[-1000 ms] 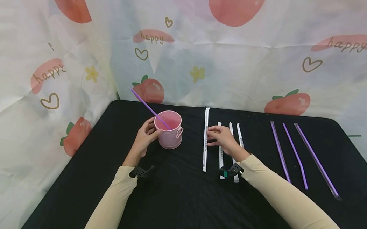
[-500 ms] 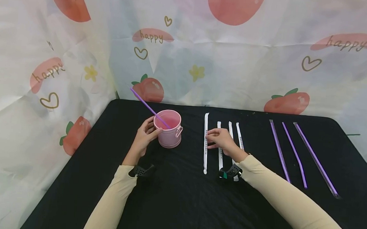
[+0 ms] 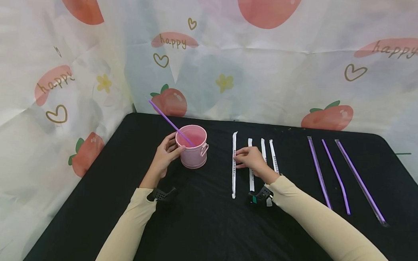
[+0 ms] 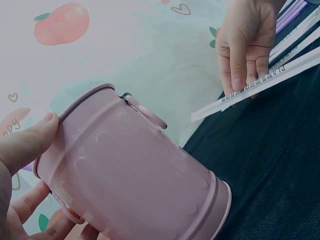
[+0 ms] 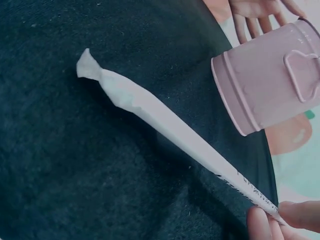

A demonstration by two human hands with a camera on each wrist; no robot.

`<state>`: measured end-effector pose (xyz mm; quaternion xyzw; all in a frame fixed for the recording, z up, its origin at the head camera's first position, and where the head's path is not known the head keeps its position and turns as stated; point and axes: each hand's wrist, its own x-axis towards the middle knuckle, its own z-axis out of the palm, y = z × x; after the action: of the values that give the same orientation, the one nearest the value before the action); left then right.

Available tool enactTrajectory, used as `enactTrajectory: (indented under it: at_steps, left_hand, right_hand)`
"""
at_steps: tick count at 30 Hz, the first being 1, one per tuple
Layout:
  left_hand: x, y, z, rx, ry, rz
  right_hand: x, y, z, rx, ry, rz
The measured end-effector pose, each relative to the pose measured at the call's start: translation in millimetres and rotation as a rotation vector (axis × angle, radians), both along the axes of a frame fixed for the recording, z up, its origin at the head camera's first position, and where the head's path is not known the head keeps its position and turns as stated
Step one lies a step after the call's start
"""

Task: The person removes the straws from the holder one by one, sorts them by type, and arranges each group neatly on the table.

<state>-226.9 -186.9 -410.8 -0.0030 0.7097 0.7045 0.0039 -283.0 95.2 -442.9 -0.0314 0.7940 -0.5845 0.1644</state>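
Observation:
My left hand (image 3: 164, 153) holds the pink bucket (image 3: 193, 158) by its left side, with the thumb near the rim in the left wrist view. A bare purple straw (image 3: 166, 119) leans out of the bucket toward the upper left. To the right of the bucket, my right hand (image 3: 252, 159) pinches a white paper-wrapped straw (image 3: 233, 182) between thumb and fingers. Printed letters run along its wrapper, and the right wrist view shows its twisted end (image 5: 89, 67) close up. Whether this straw touches the cloth all along is hard to tell.
Several more white-wrapped straws (image 3: 273, 156) lie beneath and beside the right hand and wrist, partly hidden. Farther right are purple straws, one bare (image 3: 335, 176) and two in clear wrappers (image 3: 360, 181). Black cloth (image 3: 195, 229) covers the table; a printed curtain (image 3: 269, 82) hangs behind.
The far end of the pinched white straw has come down and nearer, and its near end has shifted slightly nearer. The right hand moved only a little; the left hand and bucket stayed put.

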Motion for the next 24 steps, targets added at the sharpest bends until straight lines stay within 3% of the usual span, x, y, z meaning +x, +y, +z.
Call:
enactTrajectory:
  at_steps: [6, 24]
  left_hand:
    - [0.1, 0.3, 0.2, 0.004, 0.001, -0.003]
    - [0.8, 0.1, 1.5, -0.003, 0.007, -0.006]
  right_hand:
    - [-1.0, -0.2, -0.2, 0.022, -0.011, 0.015]
    - [-2.8, -2.4, 0.3, 0.271, 0.09, 0.0]
